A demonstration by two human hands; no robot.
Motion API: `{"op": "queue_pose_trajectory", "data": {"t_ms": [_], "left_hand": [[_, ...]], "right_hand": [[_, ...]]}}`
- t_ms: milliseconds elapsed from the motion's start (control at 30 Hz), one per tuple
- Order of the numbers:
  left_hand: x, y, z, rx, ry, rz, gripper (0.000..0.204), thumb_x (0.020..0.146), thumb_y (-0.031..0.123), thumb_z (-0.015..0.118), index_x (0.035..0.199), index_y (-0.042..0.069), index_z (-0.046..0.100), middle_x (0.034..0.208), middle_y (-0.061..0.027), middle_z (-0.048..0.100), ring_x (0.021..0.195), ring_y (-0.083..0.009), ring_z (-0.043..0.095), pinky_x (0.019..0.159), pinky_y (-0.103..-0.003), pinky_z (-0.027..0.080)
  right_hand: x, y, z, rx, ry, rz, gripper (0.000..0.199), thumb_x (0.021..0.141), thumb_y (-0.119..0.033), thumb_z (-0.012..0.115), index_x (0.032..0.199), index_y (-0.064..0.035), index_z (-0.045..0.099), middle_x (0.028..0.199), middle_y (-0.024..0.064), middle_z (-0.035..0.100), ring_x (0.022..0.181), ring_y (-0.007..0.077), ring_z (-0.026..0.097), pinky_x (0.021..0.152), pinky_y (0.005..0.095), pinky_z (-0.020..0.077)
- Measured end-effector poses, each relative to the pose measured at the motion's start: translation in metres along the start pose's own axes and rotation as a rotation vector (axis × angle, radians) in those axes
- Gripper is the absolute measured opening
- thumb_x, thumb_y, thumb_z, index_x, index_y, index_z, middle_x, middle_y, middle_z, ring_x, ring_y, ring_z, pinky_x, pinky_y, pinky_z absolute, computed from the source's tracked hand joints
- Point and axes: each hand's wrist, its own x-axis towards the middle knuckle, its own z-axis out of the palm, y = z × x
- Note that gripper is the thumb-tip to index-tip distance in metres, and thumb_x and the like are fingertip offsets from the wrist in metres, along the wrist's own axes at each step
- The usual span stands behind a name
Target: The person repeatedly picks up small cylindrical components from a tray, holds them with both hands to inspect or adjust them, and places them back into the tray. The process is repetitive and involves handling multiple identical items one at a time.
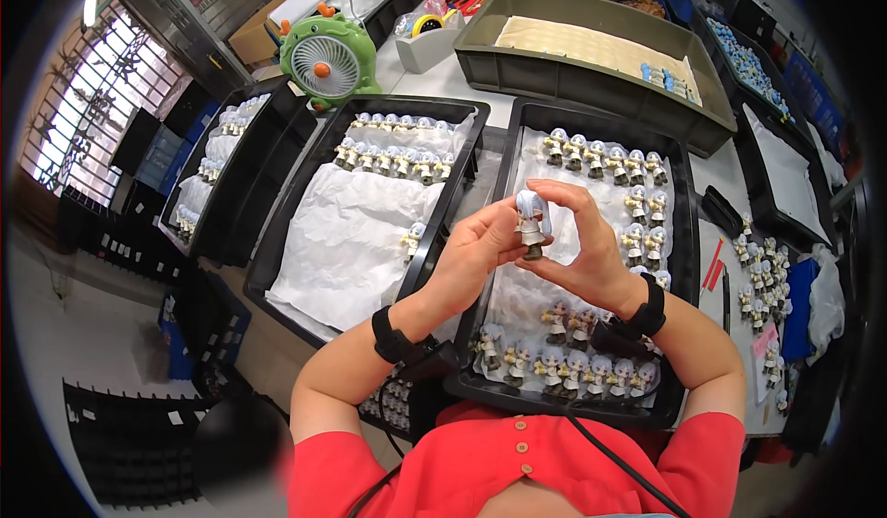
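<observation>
Both hands hold one small figurine with pale grey hair and a brown base, upright above a black tray. My left hand grips it from the left with thumb and fingers. From the right, my right hand pinches it, fingers curled over its head. The tray below is lined with white paper and holds rows of similar figurines at its far end and several more at its near end.
A second black tray to the left holds white paper and figurines along its far end. A green desk fan stands behind it. Grey crates sit further back, where another person's hands rest. More figurines stand at the right.
</observation>
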Motion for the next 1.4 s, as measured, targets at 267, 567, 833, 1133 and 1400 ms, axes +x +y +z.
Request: {"op": "queue_pose_trajectory", "data": {"t_ms": [267, 567, 833, 1133, 1400], "left_hand": [[-0.005, 0.01, 0.01, -0.17, -0.132, -0.059, 0.051, 0.092, 0.025, 0.054, 0.134, 0.001, 0.037, 0.127, -0.0122, 0.05, 0.113, -0.0267, 0.055, 0.091, -0.041, 0.048], [-0.003, 0.011, 0.008, -0.277, -0.198, -0.089, 0.058, 0.091, 0.026, 0.052, 0.138, -0.002, 0.032, 0.133, -0.0169, 0.045, 0.118, -0.0309, 0.051, 0.095, -0.042, 0.046], [-0.002, 0.011, 0.006, -0.283, -0.215, -0.086, 0.057, 0.093, 0.024, 0.048, 0.139, -0.003, 0.029, 0.135, -0.0175, 0.044, 0.12, -0.0327, 0.05, 0.097, -0.043, 0.045], [0.0, 0.007, 0.001, -0.322, -0.221, -0.09, 0.048, 0.097, 0.021, 0.042, 0.138, -0.003, 0.031, 0.132, -0.0159, 0.046, 0.119, -0.0314, 0.051, 0.091, -0.04, 0.048], [-0.005, 0.022, 0.009, -0.189, -0.096, -0.066, 0.046, 0.097, 0.022, 0.042, 0.136, -0.002, 0.034, 0.131, -0.0165, 0.049, 0.114, -0.0284, 0.056, 0.09, -0.038, 0.048]], "right_hand": [[-0.003, -0.006, 0.006, 0.057, 0.001, -0.004, 0.084, 0.058, -0.003, 0.084, 0.131, -0.0085, 0.043, 0.128, 0.0129, 0.046, 0.116, 0.029, 0.048, 0.09, 0.0343, 0.0501], [-0.003, -0.006, 0.001, 0.081, -0.033, 0.052, 0.085, 0.057, -0.008, 0.086, 0.131, -0.0065, 0.043, 0.126, 0.0134, 0.047, 0.115, 0.0284, 0.049, 0.088, 0.0342, 0.0518], [-0.003, -0.007, -0.001, 0.087, -0.041, 0.108, 0.083, 0.059, -0.014, 0.087, 0.13, -0.0072, 0.047, 0.126, 0.0116, 0.049, 0.114, 0.027, 0.049, 0.087, 0.0342, 0.0516], [-0.003, -0.003, -0.002, 0.063, -0.031, 0.095, 0.082, 0.059, -0.018, 0.087, 0.13, -0.0066, 0.048, 0.125, 0.0113, 0.052, 0.112, 0.0263, 0.049, 0.088, 0.034, 0.0514], [-0.007, 0.003, -0.003, 0.058, -0.055, 0.157, 0.081, 0.065, -0.014, 0.083, 0.136, -0.0085, 0.043, 0.129, 0.0121, 0.051, 0.114, 0.0245, 0.053, 0.093, 0.0367, 0.044]]}}
